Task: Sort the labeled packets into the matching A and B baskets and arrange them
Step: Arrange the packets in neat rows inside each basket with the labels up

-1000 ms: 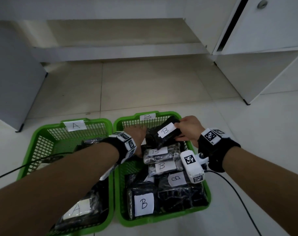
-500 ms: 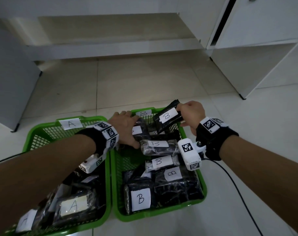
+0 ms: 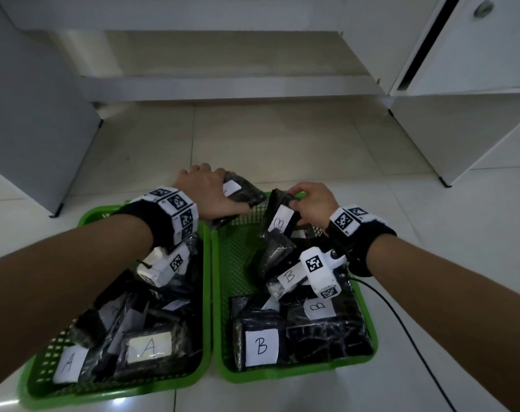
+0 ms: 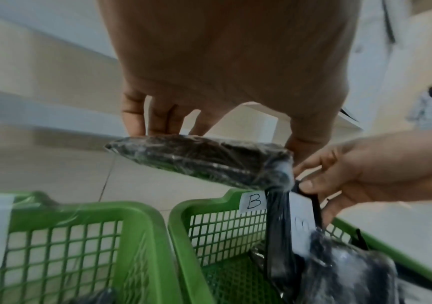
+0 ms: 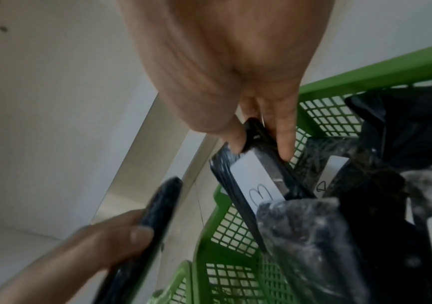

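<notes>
Now both hands' fingers clamp black plastic-wrapped packets — left hand (image 3: 206,190), right hand (image 3: 310,203) — white-labelled.

White labels reading "A" (image 3: 149,347) on packets in left basket (image 3: 206,292); "B" (image 3: 261,345) on packets in right basket (image 3: 368,316); "B" tag (image 4: 253,201) on right basket's far rim.

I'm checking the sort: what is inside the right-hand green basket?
Basket B holds black wrapped packets; every readable label says B. The right hand holds one upright. Lower packets are covered.
</notes>
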